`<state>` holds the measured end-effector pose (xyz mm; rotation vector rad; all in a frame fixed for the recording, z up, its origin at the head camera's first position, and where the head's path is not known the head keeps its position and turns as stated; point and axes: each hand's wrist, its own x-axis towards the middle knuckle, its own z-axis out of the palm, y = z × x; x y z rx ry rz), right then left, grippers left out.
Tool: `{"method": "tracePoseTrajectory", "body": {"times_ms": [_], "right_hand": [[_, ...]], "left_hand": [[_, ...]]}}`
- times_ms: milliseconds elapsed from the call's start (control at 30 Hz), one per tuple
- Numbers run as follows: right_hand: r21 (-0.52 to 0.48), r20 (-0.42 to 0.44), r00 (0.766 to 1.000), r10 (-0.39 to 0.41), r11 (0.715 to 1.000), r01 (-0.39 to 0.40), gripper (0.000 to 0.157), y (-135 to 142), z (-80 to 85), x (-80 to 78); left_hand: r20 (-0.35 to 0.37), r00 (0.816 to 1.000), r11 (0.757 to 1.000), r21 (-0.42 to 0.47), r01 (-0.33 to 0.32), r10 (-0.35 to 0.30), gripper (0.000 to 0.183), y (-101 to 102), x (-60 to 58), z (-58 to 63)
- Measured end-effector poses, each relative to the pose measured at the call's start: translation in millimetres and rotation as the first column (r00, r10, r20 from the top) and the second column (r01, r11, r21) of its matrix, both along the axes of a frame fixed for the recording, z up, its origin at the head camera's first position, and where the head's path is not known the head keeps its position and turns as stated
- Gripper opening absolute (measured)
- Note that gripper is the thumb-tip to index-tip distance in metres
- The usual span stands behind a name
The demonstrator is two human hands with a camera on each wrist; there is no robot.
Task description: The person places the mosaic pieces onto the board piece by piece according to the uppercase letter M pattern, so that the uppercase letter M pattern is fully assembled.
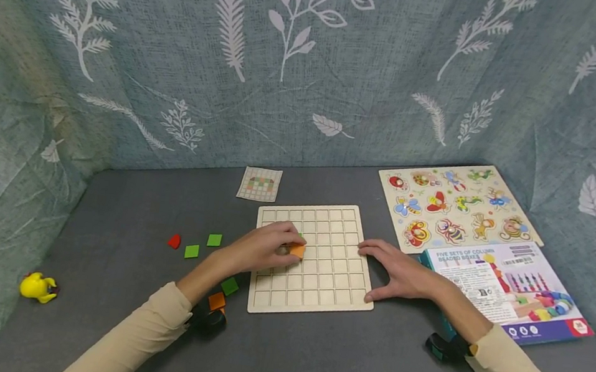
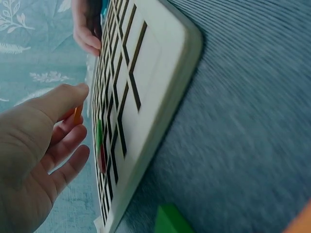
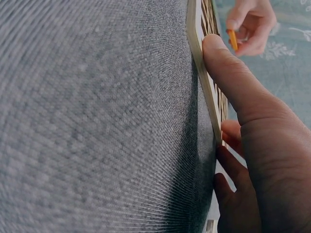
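My left hand (image 1: 265, 246) pinches an orange square tile (image 1: 297, 251) between thumb and fingers over the wooden grid board (image 1: 315, 309). In the left wrist view that orange tile (image 2: 77, 114) is held just off the board's surface. A green tile (image 2: 99, 136) and a dark reddish piece (image 2: 102, 159) lie on the grid near the fingers; in the head view the hand largely hides them. My right hand (image 1: 402, 274) rests at the board's right edge, thumb and fingers spread apart along it. The right wrist view shows its thumb (image 3: 233, 73) touching the rim.
Left of the board lie green tiles (image 1: 214, 240), a red piece (image 1: 174, 241) and orange tiles (image 1: 217, 301). A patterned card (image 1: 260, 184) lies behind. An insect puzzle (image 1: 445, 205) and a boxed toy set (image 1: 510, 289) sit at right, a yellow toy (image 1: 38, 287) far left.
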<state>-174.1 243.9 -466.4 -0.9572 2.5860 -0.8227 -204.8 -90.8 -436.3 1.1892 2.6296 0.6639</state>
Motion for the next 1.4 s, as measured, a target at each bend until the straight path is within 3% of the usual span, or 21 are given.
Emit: {"method": "tracePoseTrajectory", "body": {"times_ms": [200, 433, 600, 767, 967, 1400], "right_hand": [[-0.001, 0.005, 1.000, -0.002, 1.000, 0.002, 0.087, 0, 0.8, -0.9], [0.014, 0.022, 1.000, -0.002, 1.000, 0.002, 0.088, 0, 2.2, -1.3], [0.024, 0.031, 1.000, -0.005, 1.000, 0.005, 0.088, 0, 1.8, -1.2], [0.027, 0.024, 1.000, -0.003, 1.000, 0.003, 0.089, 0, 1.4, -1.5], [0.019, 0.018, 1.000, 0.003, 1.000, -0.003, 0.088, 0, 0.8, -1.3], [0.005, 0.011, 1.000, 0.009, 1.000, -0.009, 0.088, 2, -1.7, -1.1]], "left_hand": [[-0.046, 0.999, 1.000, -0.007, 0.002, -0.002, 0.031, 9, -2.7, 1.9], [-0.136, 0.986, 0.995, -0.004, -0.097, 0.095, 0.031, 23, -6.6, 3.9], [-0.136, 0.981, 0.989, -0.016, -0.145, 0.142, 0.030, 29, -9.1, 2.4], [-0.089, 0.981, 0.984, -0.043, -0.175, 0.171, 0.032, 34, -11.5, 0.0], [-0.050, 0.980, 0.980, -0.050, -0.193, 0.191, 0.033, 37, -13.8, -1.5], [-0.067, 0.980, 0.979, -0.069, -0.193, 0.188, 0.032, 40, -15.5, -6.5]]}}
